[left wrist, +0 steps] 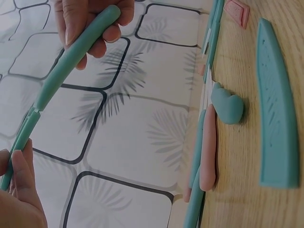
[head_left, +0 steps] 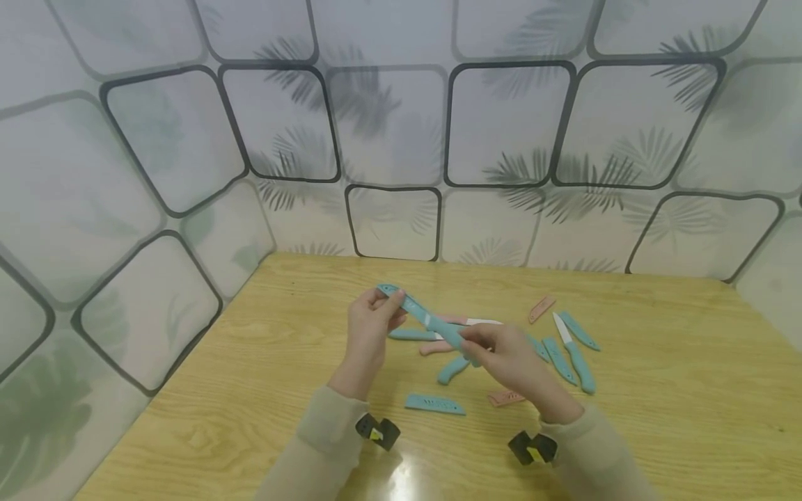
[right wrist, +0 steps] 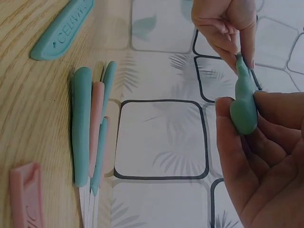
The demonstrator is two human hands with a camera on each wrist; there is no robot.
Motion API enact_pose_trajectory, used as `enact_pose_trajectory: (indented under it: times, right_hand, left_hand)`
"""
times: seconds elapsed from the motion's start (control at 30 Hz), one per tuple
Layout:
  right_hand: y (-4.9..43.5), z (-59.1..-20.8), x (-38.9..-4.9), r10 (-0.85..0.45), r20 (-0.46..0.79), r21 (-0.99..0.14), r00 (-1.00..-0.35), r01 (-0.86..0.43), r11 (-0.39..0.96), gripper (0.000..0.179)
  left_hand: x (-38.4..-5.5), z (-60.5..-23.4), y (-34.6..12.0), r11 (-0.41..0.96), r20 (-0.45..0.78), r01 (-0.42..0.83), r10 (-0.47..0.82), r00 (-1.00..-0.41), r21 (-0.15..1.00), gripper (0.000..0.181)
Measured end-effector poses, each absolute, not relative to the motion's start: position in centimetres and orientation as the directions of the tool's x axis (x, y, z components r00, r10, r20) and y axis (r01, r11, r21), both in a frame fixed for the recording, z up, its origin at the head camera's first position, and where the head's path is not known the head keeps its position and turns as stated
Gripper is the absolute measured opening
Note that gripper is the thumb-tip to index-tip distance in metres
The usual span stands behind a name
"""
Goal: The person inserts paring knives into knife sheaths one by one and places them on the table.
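Note:
Both hands hold one teal paring knife [head_left: 447, 332] up over the table, its blade inside a teal sheath [head_left: 414, 308]. My left hand [head_left: 368, 330] pinches the sheath near its tip between thumb and fingers. The handle's rear end is in the grip of my right hand [head_left: 510, 355], thumb on one side and fingers on the other. In the left wrist view, handle [left wrist: 78, 54] and sheath meet end to end, with hardly any blade showing. Behind and below the hands lies a loose pile of teal and pink knives, partly hidden by the right hand.
A teal sheath [head_left: 435, 404] lies at the front, a pink sheath [head_left: 506, 398] beside the right forearm. Right of the pile are a bare-bladed teal knife [head_left: 578, 362], two teal sheaths and another pink sheath [head_left: 541, 309]. A patterned wall [head_left: 395, 223] rises behind the wooden table [head_left: 677, 390].

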State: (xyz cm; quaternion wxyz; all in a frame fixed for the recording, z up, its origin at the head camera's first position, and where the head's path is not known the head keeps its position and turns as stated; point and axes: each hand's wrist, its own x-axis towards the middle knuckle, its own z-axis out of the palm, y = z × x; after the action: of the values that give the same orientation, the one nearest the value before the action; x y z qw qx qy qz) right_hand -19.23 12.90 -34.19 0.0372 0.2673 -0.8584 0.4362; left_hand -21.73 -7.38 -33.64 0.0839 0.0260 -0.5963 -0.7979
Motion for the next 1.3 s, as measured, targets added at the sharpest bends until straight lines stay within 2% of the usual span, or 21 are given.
enact_pose_trajectory:
  times: [0.2, 0.4, 0.63, 0.87, 1.13, 1.3]
  right_hand:
    - [12.8, -34.3, -19.1, -0.421, 0.308, -0.724, -0.853, -0.498, 0.477, 0.02]
    - [12.7, -34.3, -19.2, -0.382, 0.322, -0.73, -0.866, -0.484, 0.482, 0.019]
    - [12.6, -34.4, -19.2, -0.361, 0.339, -0.718, -0.869, -0.487, 0.497, 0.02]
    - [12.5, -34.4, -19.2, -0.346, 0.342, -0.732, -0.874, -0.479, 0.485, 0.019]
    - [12.3, -34.6, -19.1, -0.347, 0.384, -0.694, -0.855, -0.516, 0.502, 0.02]
    - [12.2, -34.6, -19.0, -0.344, 0.41, -0.683, -0.845, -0.534, 0.498, 0.018]
  left_hand:
    - [-21.7, -33.9, -7.0, -0.241, 0.065, 0.095, -0.128, -0.99, 0.966, 0.016]
    - [-21.5, -34.4, -6.4, -0.135, 0.064, 0.065, -0.012, -0.998, 0.989, 0.019]
    - [-21.1, -35.2, -5.3, -0.135, 0.07, 0.053, 0.131, -0.989, 0.989, 0.024]
    - [-20.5, -35.2, -4.6, -0.128, 0.055, 0.037, 0.135, -0.989, 0.991, 0.024]
    - [-20.6, -35.2, -4.6, -0.107, 0.052, 0.044, 0.072, -0.996, 0.993, 0.027]
    - [-21.0, -35.3, -5.2, -0.111, 0.051, 0.042, 0.076, -0.996, 0.993, 0.028]
